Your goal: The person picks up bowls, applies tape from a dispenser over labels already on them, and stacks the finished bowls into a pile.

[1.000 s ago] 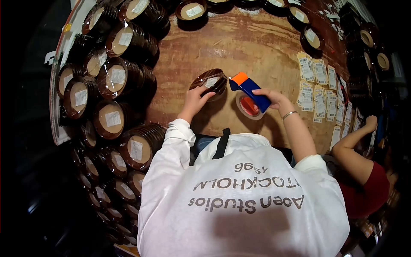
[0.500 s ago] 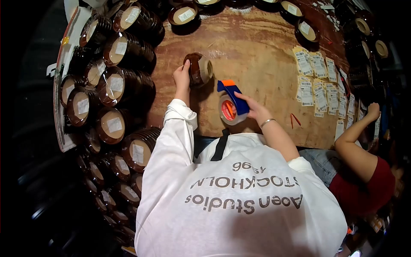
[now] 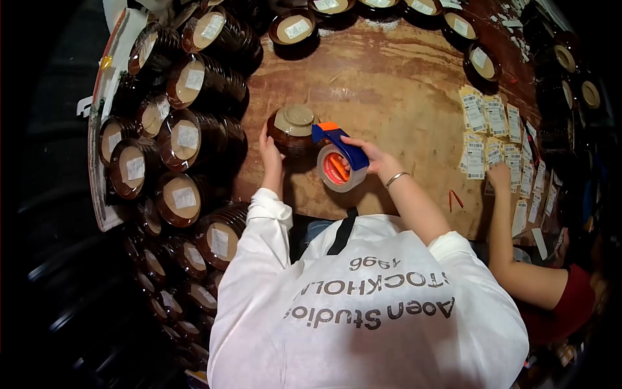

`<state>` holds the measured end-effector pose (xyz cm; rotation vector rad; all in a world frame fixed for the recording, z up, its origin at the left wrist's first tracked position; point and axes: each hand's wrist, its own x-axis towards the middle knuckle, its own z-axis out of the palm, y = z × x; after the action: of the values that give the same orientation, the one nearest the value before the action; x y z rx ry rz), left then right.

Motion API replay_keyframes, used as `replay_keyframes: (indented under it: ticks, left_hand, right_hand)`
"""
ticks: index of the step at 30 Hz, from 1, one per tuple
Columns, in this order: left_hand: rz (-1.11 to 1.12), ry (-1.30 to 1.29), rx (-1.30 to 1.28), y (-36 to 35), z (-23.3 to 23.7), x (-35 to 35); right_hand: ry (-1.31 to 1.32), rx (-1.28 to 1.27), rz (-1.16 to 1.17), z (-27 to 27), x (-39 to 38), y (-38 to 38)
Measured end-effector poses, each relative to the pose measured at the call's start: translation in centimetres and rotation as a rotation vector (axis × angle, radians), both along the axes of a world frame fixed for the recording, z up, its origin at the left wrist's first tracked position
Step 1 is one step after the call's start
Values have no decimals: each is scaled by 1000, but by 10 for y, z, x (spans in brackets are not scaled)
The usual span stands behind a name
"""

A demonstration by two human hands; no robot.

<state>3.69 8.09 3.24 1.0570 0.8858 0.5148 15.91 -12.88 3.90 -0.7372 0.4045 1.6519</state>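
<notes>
My left hand [image 3: 271, 155] is wrapped round the left side of a glossy brown bowl [image 3: 285, 139] above the wooden table. The bowl is turned over, its pale base facing up toward me. In my right hand [image 3: 377, 159] is a blue and orange tape dispenser [image 3: 353, 155] carrying a wide roll of clear tape [image 3: 344, 185]. The dispenser's orange front end is right at the bowl's right side, overlapping it in this view.
Stacks of wrapped brown bowls [image 3: 188, 137] with white labels crowd the left. More bowls [image 3: 293, 27] line the table's far edge. Printed label sheets [image 3: 475, 152] lie on the right, under a co-worker's hand [image 3: 499, 176]. A small red tool [image 3: 455, 200] lies nearby.
The bowl has tipped from its side to base-up. My right hand has brought the tape dispenser left, up against it. The co-worker's arm has reached onto the label sheets.
</notes>
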Motion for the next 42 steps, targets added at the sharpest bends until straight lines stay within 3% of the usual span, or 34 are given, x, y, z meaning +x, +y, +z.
replay_keyframes:
  ticks: [1, 3, 4, 6, 7, 8, 10, 11, 13, 16, 18, 20, 24, 28, 30, 36, 38, 39, 40, 42]
  left_hand:
    - [1, 7, -6, 2, 8, -7]
    - [-285, 278, 67, 9, 29, -15]
    - [-282, 285, 58, 12, 34, -19]
    - [-711, 370, 672, 21, 45, -16]
    - [-779, 660, 910, 24, 52, -8]
    - [-782, 846, 1358, 25, 55, -4]
    - [-673, 630, 1789, 36, 53, 10]
    - [-675, 629, 1790, 39, 57, 13]
    - [-1146, 201, 1914, 47, 67, 26]
    - [-1172, 64, 1962, 43, 56, 40]
    - [-1171, 116, 1942, 38, 61, 44]
    - [-1215, 298, 1484, 31, 71, 48]
    - [-1159, 248, 1447, 19, 52, 41]
    - [-1059, 365, 1303, 9, 51, 38]
    - [-908, 567, 976, 11, 29, 33]
    - [-546, 683, 869, 4, -16, 32]
    - [-384, 696, 478, 4, -47, 24]
    - [-367, 520, 258, -3, -58, 17]
    - [-362, 519, 256, -19, -49, 14]
    - [-149, 360, -382, -44, -20, 14]
  right_hand:
    - [7, -6, 1, -1, 1, -2]
    - [29, 59, 7, -4, 8, -6]
    - [37, 51, 12, -4, 8, -9]
    - [-13, 74, -26, -4, 17, -8]
    - [5, 87, -2, -3, 19, -8]
    - [9, 84, -1, -2, 16, -9]
    - [14, 100, 51, 2, 17, -4]
    - [19, 83, 48, 0, 16, -3]
    - [43, 114, -3, -3, 13, -5]
    - [68, 149, -89, -3, 18, -11]
    - [67, 163, -129, 2, 25, -12]
    - [10, 97, -131, 5, 38, -14]
    - [-18, 70, -171, 27, 33, -35]
    - [17, 70, -295, 62, 7, -46]
    - [58, 69, -331, 82, -3, -65]
    - [-139, -103, -142, 136, -54, -81]
    - [-179, -122, -147, 139, -66, -78]
    - [-179, -123, -142, 133, -70, -77]
    - [-236, -146, -102, 120, -75, -76]
    - [-297, -167, -64, 100, -80, -74]
